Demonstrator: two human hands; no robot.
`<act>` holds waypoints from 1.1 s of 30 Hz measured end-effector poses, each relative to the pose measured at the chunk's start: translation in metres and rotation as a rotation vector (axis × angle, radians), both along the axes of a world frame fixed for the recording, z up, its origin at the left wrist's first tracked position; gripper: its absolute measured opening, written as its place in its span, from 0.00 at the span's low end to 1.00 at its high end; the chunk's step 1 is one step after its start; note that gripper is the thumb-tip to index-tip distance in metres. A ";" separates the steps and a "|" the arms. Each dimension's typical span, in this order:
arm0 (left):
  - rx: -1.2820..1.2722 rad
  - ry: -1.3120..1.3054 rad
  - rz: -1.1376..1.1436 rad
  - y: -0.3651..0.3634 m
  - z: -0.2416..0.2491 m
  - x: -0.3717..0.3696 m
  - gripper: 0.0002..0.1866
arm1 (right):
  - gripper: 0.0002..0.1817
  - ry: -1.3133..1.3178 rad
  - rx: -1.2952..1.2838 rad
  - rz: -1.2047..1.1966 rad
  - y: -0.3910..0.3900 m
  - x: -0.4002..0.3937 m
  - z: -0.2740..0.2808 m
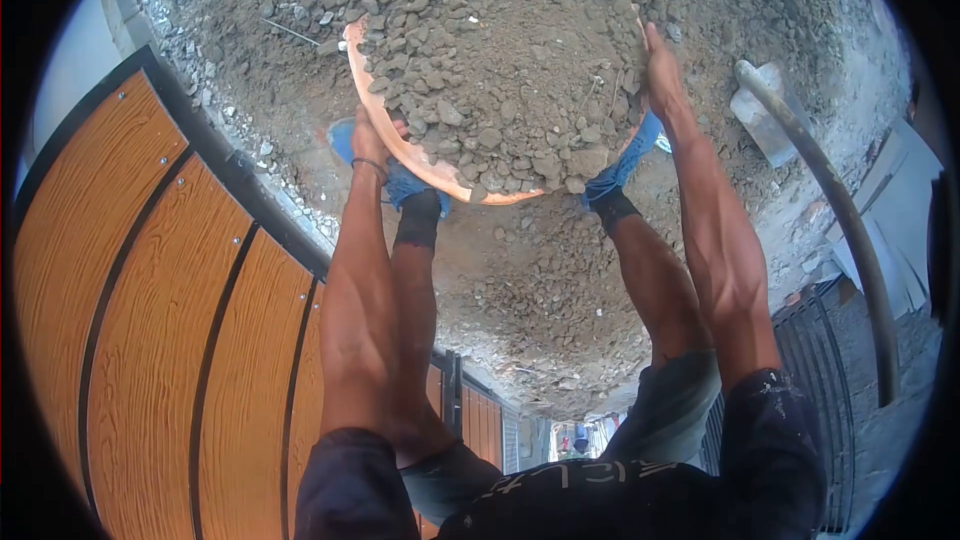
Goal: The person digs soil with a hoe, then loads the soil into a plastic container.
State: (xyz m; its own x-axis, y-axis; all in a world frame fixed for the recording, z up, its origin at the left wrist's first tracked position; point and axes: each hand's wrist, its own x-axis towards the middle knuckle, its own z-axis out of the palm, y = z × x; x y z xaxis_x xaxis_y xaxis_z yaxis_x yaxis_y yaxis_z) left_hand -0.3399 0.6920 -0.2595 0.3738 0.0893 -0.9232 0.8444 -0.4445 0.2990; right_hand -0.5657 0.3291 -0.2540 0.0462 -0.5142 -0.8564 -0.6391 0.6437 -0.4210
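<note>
An orange basin (405, 150), heaped with grey-brown soil and stones (490, 100), lies on the ground between my feet. My left hand (370, 143) is closed on the left side of its rim, with the fingers partly hidden beneath it. On the right side, my right hand (662, 75) grips the rim; its fingertips are mostly hidden behind the edge. Soil covers much of the far and right rim. My blue shoes (415, 183) show just beside the basin.
A shovel with a curved handle (830, 180) and a grey blade (768, 125) lies to the right. Wood-look panels (150, 300) in a dark frame stand at left. Loose rubble (540, 290) covers the ground. Grey sheets (885, 220) lie at far right.
</note>
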 end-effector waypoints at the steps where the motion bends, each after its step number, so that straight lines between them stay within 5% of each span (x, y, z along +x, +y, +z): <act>1: -0.009 0.000 0.032 0.005 -0.007 -0.001 0.33 | 0.36 -0.003 -0.086 0.025 0.009 0.007 0.014; 6: -0.060 0.034 0.139 0.016 -0.030 -0.007 0.32 | 0.37 -0.015 -0.169 0.364 0.008 -0.009 0.042; 9: 0.004 0.062 0.051 0.009 -0.023 -0.004 0.29 | 0.38 -0.117 0.115 0.244 -0.017 -0.018 0.003; 11: 0.016 0.016 0.003 -0.001 -0.004 0.004 0.27 | 0.43 -0.123 0.041 0.283 -0.007 0.005 0.009; 14: -0.429 0.349 0.445 0.012 -0.020 0.001 0.21 | 0.48 -0.205 0.132 0.229 0.005 0.022 0.023; 18: -0.375 0.245 0.397 -0.003 -0.006 -0.022 0.19 | 0.42 0.016 -0.117 0.340 0.018 0.006 0.030; 25: -0.161 -0.014 0.406 -0.019 0.117 -0.064 0.26 | 0.37 0.100 -0.221 0.411 0.061 0.004 0.137; 27: -0.152 -0.001 0.325 -0.004 0.180 -0.068 0.30 | 0.36 0.064 -0.041 0.391 0.070 -0.002 0.185; 29: -0.157 0.026 0.259 0.002 0.235 -0.057 0.31 | 0.35 0.078 -0.188 0.416 0.079 -0.002 0.234; 33: -0.070 0.103 0.148 0.009 0.398 -0.028 0.32 | 0.36 0.149 -0.062 0.477 0.077 0.023 0.402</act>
State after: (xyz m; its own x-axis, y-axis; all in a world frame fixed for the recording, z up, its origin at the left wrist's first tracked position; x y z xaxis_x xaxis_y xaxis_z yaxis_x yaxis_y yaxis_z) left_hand -0.3678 0.7012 0.1380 0.2649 0.0706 -0.9617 0.9266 -0.2947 0.2336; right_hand -0.5429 0.4058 0.1478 0.1685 -0.5159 -0.8399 -0.9120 0.2417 -0.3313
